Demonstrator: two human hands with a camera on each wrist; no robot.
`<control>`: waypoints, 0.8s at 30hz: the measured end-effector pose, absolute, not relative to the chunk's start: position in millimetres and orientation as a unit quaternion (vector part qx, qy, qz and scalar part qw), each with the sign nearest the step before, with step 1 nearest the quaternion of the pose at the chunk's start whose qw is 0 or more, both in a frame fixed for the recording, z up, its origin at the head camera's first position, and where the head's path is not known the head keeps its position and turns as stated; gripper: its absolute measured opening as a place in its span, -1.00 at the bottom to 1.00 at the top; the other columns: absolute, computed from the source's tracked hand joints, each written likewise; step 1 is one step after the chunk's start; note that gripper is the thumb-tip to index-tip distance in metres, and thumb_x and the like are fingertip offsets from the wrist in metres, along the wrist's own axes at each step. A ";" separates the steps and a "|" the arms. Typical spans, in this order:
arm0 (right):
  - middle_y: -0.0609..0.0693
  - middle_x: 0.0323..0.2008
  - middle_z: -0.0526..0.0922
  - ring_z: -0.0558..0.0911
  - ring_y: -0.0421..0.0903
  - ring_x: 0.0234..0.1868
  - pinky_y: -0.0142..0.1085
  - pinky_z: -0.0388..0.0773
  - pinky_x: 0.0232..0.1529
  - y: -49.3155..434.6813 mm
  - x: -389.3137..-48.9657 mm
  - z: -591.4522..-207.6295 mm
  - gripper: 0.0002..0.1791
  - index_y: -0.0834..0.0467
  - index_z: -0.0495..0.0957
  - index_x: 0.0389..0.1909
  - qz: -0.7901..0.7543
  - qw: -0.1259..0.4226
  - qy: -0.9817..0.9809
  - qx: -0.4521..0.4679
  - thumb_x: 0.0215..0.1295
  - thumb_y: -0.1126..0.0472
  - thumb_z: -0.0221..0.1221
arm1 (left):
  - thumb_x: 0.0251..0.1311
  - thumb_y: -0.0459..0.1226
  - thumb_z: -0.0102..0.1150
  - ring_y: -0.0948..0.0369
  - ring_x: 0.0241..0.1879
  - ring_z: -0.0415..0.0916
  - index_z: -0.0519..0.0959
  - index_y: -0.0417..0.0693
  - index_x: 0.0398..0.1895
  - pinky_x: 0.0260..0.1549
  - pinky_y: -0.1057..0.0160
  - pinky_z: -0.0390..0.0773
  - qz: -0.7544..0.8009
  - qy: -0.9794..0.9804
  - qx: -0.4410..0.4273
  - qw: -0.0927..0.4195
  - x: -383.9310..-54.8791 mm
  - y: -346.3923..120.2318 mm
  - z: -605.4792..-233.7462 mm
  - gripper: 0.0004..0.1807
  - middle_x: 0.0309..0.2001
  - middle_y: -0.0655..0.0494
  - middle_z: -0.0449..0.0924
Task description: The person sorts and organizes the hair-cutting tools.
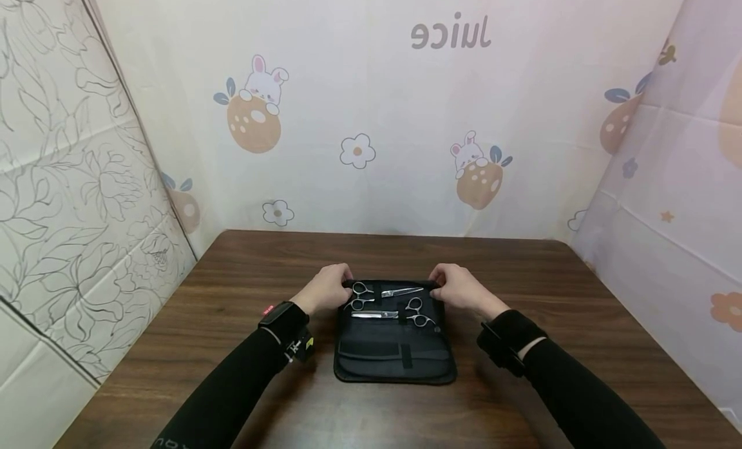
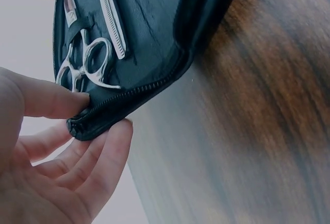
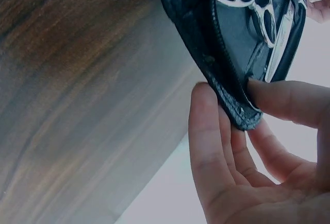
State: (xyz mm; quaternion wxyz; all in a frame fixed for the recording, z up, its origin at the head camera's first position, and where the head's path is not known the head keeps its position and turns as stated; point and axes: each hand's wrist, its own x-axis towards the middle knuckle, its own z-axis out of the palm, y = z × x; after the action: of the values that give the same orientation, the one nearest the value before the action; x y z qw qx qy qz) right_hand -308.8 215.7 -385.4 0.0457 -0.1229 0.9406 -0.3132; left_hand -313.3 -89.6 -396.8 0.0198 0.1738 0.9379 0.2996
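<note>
An unzipped black scissors case lies opened out on the table, its far half tilted up off the wood. My left hand pinches its far left corner, thumb on the inside and fingers behind, as the left wrist view shows up close. At the far right corner my right hand pinches the case in the same way. Two pairs of silver scissors sit in its loops: plain scissors toward the far edge and toothed thinning scissors below them, handles pointing opposite ways. An empty-looking pocket spans the near half.
The brown wooden table extends around the case on every side. Behind it hangs a printed curtain, with a flower-patterned panel on the left and more printed cloth on the right.
</note>
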 end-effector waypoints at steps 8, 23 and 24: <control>0.11 -0.24 0.59 0.55 0.04 -0.22 -0.13 0.52 -0.23 214.4 -308.6 -381.7 -0.78 0.26 0.58 -0.07 -0.298 -0.004 0.945 -0.136 0.28 0.37 0.27 | 0.29 -0.40 0.20 0.07 -0.14 0.46 0.58 -0.15 -0.10 -0.09 0.04 0.52 0.305 0.937 0.167 -0.015 -311.8 -88.4 -391.4 -0.85 -0.11 -0.02 0.55; 0.12 -0.20 0.53 0.51 0.05 -0.21 -0.13 0.51 -0.22 210.6 -304.8 -383.8 -0.80 0.25 0.56 -0.06 -0.296 -0.066 0.941 -0.152 0.32 0.40 0.24 | 0.29 -0.39 0.21 0.05 -0.08 0.49 0.57 -0.15 -0.07 0.01 -0.03 0.51 0.299 0.936 0.168 -0.075 -310.4 -89.0 -387.5 -0.83 -0.07 -0.03 0.54; 0.12 -0.20 0.53 0.51 0.04 -0.21 -0.13 0.50 -0.23 210.3 -304.4 -383.7 -0.80 0.25 0.56 -0.06 -0.295 -0.070 0.941 -0.153 0.32 0.40 0.24 | 0.30 -0.39 0.21 0.05 -0.09 0.49 0.57 -0.15 -0.07 0.01 -0.03 0.51 0.300 0.936 0.169 -0.077 -310.1 -89.1 -387.2 -0.83 -0.07 -0.03 0.54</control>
State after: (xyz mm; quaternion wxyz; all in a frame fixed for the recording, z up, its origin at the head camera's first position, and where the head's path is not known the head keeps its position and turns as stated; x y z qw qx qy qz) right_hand -304.4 210.3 -383.7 -0.0703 -0.1529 0.9407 -0.2945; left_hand -310.1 -89.1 -387.2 -0.0774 0.1687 0.9359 0.2996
